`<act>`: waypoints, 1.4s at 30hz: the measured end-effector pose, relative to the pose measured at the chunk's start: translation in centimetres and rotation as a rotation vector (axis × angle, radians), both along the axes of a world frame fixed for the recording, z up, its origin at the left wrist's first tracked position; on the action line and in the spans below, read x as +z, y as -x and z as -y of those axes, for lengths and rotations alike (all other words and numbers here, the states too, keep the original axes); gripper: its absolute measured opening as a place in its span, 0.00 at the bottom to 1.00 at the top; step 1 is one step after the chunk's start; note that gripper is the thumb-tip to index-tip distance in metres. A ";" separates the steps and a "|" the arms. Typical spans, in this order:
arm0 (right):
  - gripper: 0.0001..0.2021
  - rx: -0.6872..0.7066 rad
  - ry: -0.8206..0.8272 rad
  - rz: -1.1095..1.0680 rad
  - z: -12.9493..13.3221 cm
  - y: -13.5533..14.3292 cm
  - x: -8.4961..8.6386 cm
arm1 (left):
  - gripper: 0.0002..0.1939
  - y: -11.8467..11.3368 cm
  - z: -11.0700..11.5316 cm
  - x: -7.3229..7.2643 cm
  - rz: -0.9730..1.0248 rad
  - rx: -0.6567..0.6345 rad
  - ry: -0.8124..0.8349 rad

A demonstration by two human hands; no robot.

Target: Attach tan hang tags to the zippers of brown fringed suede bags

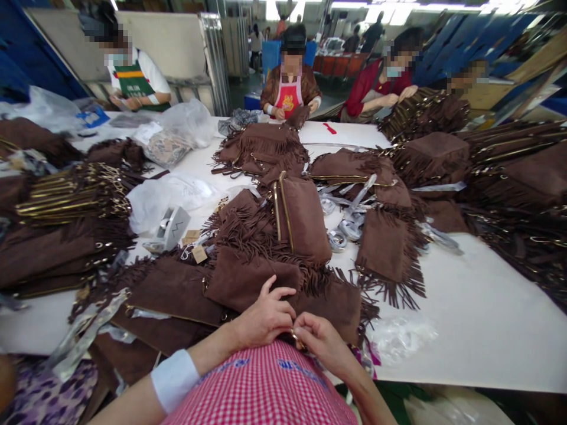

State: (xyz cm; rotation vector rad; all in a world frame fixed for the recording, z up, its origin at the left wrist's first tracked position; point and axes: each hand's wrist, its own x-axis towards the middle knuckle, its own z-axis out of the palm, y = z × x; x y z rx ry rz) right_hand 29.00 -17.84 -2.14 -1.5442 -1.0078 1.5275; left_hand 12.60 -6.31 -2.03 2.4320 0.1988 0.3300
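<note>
My left hand (268,316) and my right hand (322,343) meet at the table's front edge, close to my checked apron. Both pinch a small gold-coloured metal fitting (294,334), largely covered by fingertips; its exact kind cannot be made out. On the left hand, the outer fingers lift away from the pinch. Just beyond my hands lies a brown suede fringed pouch (252,280), with more fringed pieces stacked under and around it. Further forward, a brown bag (303,218) with a gold zipper rests on the heap.
Brown bags with gold zippers (66,192) pile up on the left, more bags (522,177) on the right. A tape dispenser (170,230), paper tags (199,254), clear plastic (401,339) and wrapped metal rings (339,239) lie on the white table (487,319). Several co-workers sit opposite.
</note>
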 end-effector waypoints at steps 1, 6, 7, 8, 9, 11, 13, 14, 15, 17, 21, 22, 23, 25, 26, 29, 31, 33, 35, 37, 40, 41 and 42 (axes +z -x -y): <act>0.10 0.004 -0.001 0.008 0.0 0.1 0.0 | 0.10 -0.1 0.0 0.0 0.028 -0.015 -0.053; 0.08 0.009 -0.007 0.024 -0.2 -0.1 0.7 | 0.12 -0.3 0.0 -0.2 0.147 -0.028 -0.262; 0.07 0.009 -0.028 0.060 -0.3 -0.3 1.0 | 0.13 -0.3 0.0 -0.1 0.165 -0.027 -0.276; 0.07 0.008 -0.056 0.108 -0.3 -0.4 1.2 | 0.14 -0.2 0.1 -0.1 0.184 -0.028 -0.280; 0.07 0.007 -0.088 0.160 -0.4 -0.6 1.4 | 0.15 -0.2 0.1 -0.1 0.202 -0.032 -0.274; 0.07 0.005 -0.142 0.233 -0.6 -1.0 1.9 | 0.14 0.0 0.3 0.2 0.226 -0.022 -0.248; 0.07 0.018 -0.166 0.236 -0.8 -1.1 2.3 | 0.12 0.1 0.3 0.8 0.232 0.045 -0.187; 0.06 0.031 -0.170 0.229 -0.9 -1.1 2.4 | 0.12 0.1 0.2 1.2 0.231 0.095 -0.142; 0.06 0.045 -0.177 0.223 -1.1 -1.0 2.5 | 0.11 0.1 0.1 1.7 0.232 0.144 -0.091; 0.05 0.067 -0.225 0.252 -1.5 -0.7 2.6 | 0.11 -0.1 -0.1 2.8 0.245 0.227 0.017; 0.10 0.009 -0.373 0.384 -2.1 -0.3 2.7 | 0.11 -0.9 -0.6 3.7 0.250 0.323 0.284; 0.11 -0.021 -0.368 0.384 -2.2 -0.3 2.6 | 0.10 -1.1 -0.5 3.5 0.221 0.341 0.391; 0.11 -0.047 -0.345 0.362 -2.2 -0.4 2.5 | 0.10 -1.2 -0.5 3.1 0.179 0.354 0.518; 0.12 -0.089 -0.278 0.293 -2.1 -0.5 2.2 | 0.07 -1.4 -0.2 2.1 0.073 0.377 0.791; 0.12 -0.110 -0.249 0.258 -2.0 -0.5 2.0 | 0.06 -1.5 0.0 1.6 0.025 0.387 0.902; 0.13 -0.185 -0.206 0.182 -1.7 -0.4 1.1 | 0.06 -1.6 0.6 0.4 -0.036 0.400 1.043; 0.13 -0.227 -0.208 0.167 -1.6 -0.2 0.7 | 0.05 -1.7 0.8 0.0 -0.037 0.388 1.012; 0.13 -0.246 -0.235 0.186 -1.6 0.0 0.6 | 0.06 -1.8 0.9 -0.1 -0.027 0.406 0.962; 0.13 -0.254 -0.264 0.223 -1.7 0.1 0.6 | 0.09 -1.9 0.9 -0.1 -0.018 0.444 0.923; 0.12 -0.254 -0.272 0.261 -1.7 0.2 0.7 | 0.11 -2.0 0.9 0.0 -0.013 0.455 0.913; 0.13 -0.252 -0.265 0.323 -1.6 0.2 0.5 | 0.12 -1.9 1.0 0.3 0.008 0.459 0.907; 0.13 -0.254 -0.268 0.349 -1.6 0.2 0.4 | 0.11 -1.9 1.0 0.3 0.014 0.466 0.906; 0.14 -0.258 -0.273 0.377 -1.6 0.2 0.2 | 0.11 -1.8 1.0 0.3 0.017 0.477 0.913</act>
